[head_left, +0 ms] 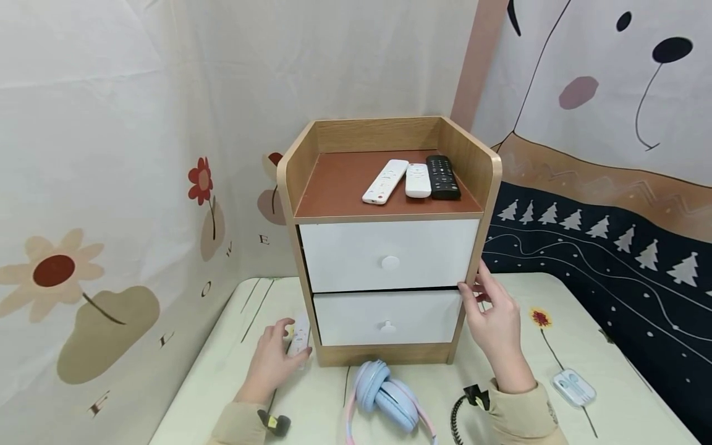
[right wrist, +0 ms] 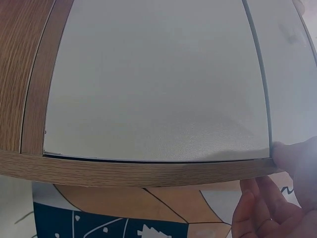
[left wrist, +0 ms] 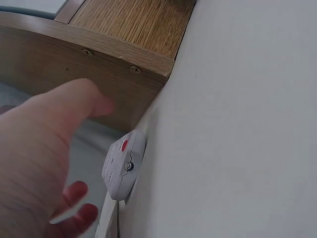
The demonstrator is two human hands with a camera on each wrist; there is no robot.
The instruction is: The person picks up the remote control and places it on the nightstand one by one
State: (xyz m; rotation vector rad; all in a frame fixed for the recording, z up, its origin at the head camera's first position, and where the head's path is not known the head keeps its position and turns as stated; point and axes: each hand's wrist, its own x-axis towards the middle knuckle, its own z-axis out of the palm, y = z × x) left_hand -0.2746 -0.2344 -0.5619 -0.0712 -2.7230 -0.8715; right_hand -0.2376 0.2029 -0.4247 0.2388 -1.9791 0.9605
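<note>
A small wooden cabinet (head_left: 384, 355) with two white drawers stands upright on the table; both drawers look closed. My left hand (head_left: 276, 356) is beside its left side, thumb and fingers spread around a white remote control (head_left: 300, 334) lying on the table. In the left wrist view a gap shows between the fingers (left wrist: 74, 215) and that remote (left wrist: 124, 166). At the cabinet's right edge my right hand (head_left: 495, 315) grips the side panel (right wrist: 148, 172), thumb on the front, fingers along the outer face. Two white remotes (head_left: 385, 182) (head_left: 418, 180) and a black remote (head_left: 443, 177) lie on the cabinet's top.
Blue headphones (head_left: 389, 398) with a pink band lie in front of the cabinet. To the right, a clear case with white earphones (head_left: 574, 387) rests on the pale table (head_left: 534, 290). Printed cloth (head_left: 139, 154) hangs behind and at both sides.
</note>
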